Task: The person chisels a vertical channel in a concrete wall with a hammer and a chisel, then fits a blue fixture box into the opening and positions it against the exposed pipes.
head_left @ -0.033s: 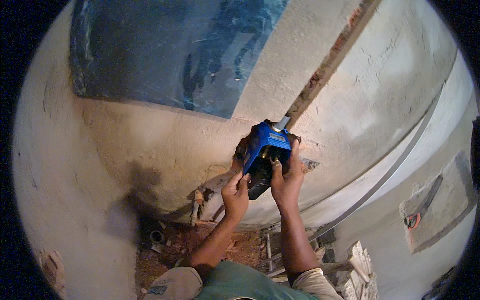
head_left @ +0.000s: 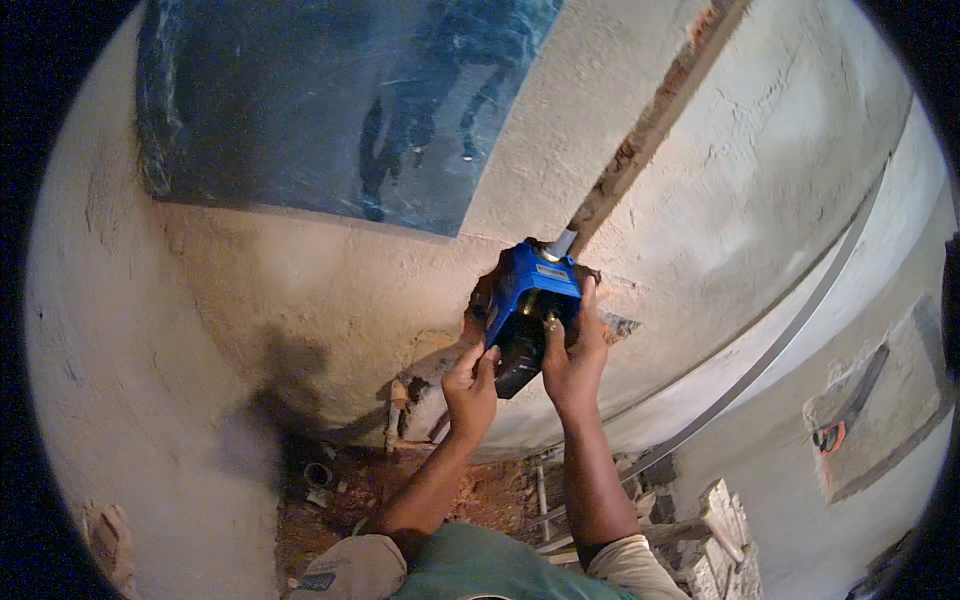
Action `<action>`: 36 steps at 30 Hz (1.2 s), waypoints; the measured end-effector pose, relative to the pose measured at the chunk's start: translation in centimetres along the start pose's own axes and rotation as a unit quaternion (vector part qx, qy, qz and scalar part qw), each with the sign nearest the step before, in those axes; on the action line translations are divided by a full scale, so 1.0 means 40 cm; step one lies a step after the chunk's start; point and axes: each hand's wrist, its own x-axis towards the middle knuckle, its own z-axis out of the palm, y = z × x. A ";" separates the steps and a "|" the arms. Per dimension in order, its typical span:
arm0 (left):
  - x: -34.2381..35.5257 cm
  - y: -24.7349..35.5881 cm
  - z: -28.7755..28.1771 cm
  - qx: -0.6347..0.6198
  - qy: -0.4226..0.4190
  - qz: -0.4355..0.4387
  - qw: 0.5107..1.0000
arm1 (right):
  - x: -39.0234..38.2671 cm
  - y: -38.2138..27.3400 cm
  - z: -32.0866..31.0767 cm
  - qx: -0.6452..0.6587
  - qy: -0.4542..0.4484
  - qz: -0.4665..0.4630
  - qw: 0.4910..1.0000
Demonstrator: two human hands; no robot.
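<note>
A blue valve box (head_left: 545, 283) with brass fittings (head_left: 549, 319) inside sits in a rough hole in the plastered wall. A short grey pipe piece (head_left: 560, 243) joins its top, and a black block-shaped part (head_left: 521, 367) hangs at its lower end. Gripping the lower left edge, my left hand (head_left: 470, 391) has its thumb and fingers closed near the black part. On the other side, my right hand (head_left: 577, 367) wraps the right edge, with its thumb by the brass fittings and a finger stretched up along the side. The back of the box is hidden in the hole.
A chiselled groove (head_left: 650, 120) runs up the wall from the box. At upper left is a dark blue, glossy panel (head_left: 300, 120). A capped pipe (head_left: 394, 412) stands at lower left, above rubble (head_left: 350, 490). Broken pieces (head_left: 725, 525) and a handsaw (head_left: 832, 436) are at right.
The view has shifted very slightly. Both hands keep the same grip on the valve box.
</note>
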 end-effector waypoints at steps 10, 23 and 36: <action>0.003 -0.043 0.026 -0.001 0.028 0.005 1.000 | -0.145 0.059 0.006 0.179 0.076 0.123 0.973; 0.000 -0.035 0.031 -0.074 0.000 -0.050 0.996 | -0.405 0.068 -0.014 0.238 0.032 0.066 0.968; 0.003 -0.063 0.013 0.015 -0.019 -0.054 0.998 | -0.410 0.131 -0.073 0.353 0.008 0.104 0.930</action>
